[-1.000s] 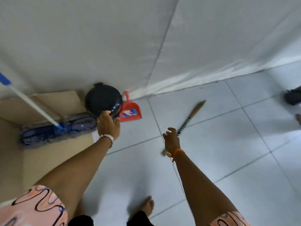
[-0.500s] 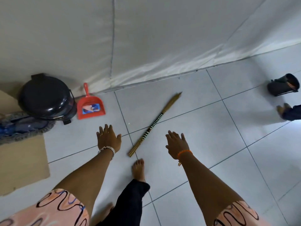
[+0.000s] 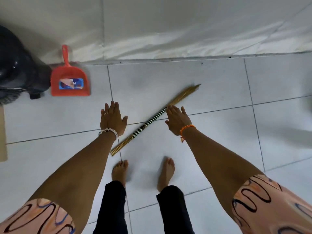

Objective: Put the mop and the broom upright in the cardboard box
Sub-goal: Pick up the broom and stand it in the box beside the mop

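Thin stick broom of straw-coloured bristles with a black-and-white striped wrapped middle [image 3: 152, 119], lying flat on pale grey tiled floor [image 3: 219, 132], set diagonally from lower left to upper right, crossing a grout line. Lower bristle end just ahead of the bare left foot [image 3: 120, 169]; upper end pointing toward the foot of the white fabric-covered wall [image 3: 168, 31].

Right hand [image 3: 178, 119] stretched out palm down, fingers spread and straight, fingertips over the upper end of the striped wrap. Grasping nothing; touching the broom or just above it, cannot tell. Orange thread bracelet [image 3: 186, 129] at the wrist.

Left hand [image 3: 112, 119] also flat and spread, palm down, empty, just left of the broom's striped part and apart from it. White beaded bracelet [image 3: 109, 131] at that wrist, a ring on one finger.

Red plastic dustpan with a blue label [image 3: 70, 82] flat on the floor near the wall, handle pointing to the wall, well apart from the broom. Round black glossy bin [image 3: 15, 65] touching or just beside the dustpan's left side, at the left edge of view. Below the bin, a sliver of grey fringed mop head [image 3: 8, 99], mostly cut off. Tan cardboard box flap [image 3: 3, 132] at the far left edge, little of it showing.

Bare right foot [image 3: 166, 173] beside the left, both in black trouser legs, standing on the tiles near the broom's lower end.
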A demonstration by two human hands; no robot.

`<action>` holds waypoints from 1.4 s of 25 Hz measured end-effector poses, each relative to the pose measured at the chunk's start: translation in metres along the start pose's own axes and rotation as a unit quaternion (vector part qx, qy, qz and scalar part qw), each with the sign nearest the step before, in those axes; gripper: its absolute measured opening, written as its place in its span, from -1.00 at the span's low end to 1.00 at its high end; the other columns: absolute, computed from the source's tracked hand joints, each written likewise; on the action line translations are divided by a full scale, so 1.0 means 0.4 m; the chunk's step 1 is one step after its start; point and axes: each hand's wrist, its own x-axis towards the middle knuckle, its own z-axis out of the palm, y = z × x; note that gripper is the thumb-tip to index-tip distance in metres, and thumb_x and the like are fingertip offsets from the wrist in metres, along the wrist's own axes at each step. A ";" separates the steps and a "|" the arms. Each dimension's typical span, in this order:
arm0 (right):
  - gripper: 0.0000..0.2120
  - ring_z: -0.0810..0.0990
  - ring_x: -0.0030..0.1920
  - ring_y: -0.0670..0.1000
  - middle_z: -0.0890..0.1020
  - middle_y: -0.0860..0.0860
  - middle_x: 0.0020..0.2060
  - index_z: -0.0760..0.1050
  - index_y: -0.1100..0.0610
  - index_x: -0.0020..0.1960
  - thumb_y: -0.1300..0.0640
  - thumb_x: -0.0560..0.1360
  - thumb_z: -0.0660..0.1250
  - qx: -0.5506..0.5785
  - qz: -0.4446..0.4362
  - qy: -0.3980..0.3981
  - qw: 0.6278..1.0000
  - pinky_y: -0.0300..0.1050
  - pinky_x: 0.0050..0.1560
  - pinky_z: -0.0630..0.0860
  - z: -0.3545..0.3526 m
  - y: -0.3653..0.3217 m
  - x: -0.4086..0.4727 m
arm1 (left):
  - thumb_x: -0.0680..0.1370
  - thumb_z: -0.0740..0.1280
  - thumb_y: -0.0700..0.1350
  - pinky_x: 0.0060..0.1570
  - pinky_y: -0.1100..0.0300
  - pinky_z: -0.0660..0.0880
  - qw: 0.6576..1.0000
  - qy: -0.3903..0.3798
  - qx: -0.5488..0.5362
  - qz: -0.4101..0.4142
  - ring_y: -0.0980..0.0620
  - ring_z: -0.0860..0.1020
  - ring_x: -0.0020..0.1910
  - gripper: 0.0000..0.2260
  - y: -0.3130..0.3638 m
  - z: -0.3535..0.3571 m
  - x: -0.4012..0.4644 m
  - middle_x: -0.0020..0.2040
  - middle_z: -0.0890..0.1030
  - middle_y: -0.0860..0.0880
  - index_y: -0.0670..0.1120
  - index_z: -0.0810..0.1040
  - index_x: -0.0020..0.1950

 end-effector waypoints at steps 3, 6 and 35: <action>-0.44 0.04 0.56 0.11 0.09 0.09 0.56 0.05 0.16 0.53 0.02 0.61 0.13 -0.025 -0.044 -0.007 0.999 0.20 0.54 0.00 0.159 0.066 0.159 | 0.63 0.21 0.08 0.59 -0.12 -0.04 0.999 -0.005 -0.022 -0.033 -0.21 -0.02 0.62 -0.31 -0.010 0.195 0.088 0.64 0.01 -0.16 -0.18 -0.02 0.61; -0.43 0.11 0.54 0.13 0.16 0.10 0.54 0.09 0.17 0.51 0.04 0.59 0.19 -0.057 -0.081 0.003 0.995 0.19 0.53 0.05 0.346 0.116 0.320 | 0.61 0.24 0.10 0.59 -0.08 -0.01 0.996 -0.035 -0.057 -0.065 -0.19 -0.01 0.62 -0.28 -0.042 0.446 0.139 0.64 0.00 -0.15 -0.17 -0.01 0.62; -0.72 0.61 -0.02 0.21 0.63 0.12 0.01 0.38 0.03 0.16 0.17 0.48 0.34 0.118 -0.122 0.043 0.984 0.05 -0.07 0.54 -0.452 -0.253 0.131 | 0.57 0.36 -0.05 0.58 -0.07 0.04 0.849 0.487 -0.204 -0.011 -0.35 -0.15 0.59 -0.13 0.130 -0.664 -0.141 0.53 -0.24 -0.47 -0.29 -0.21 0.57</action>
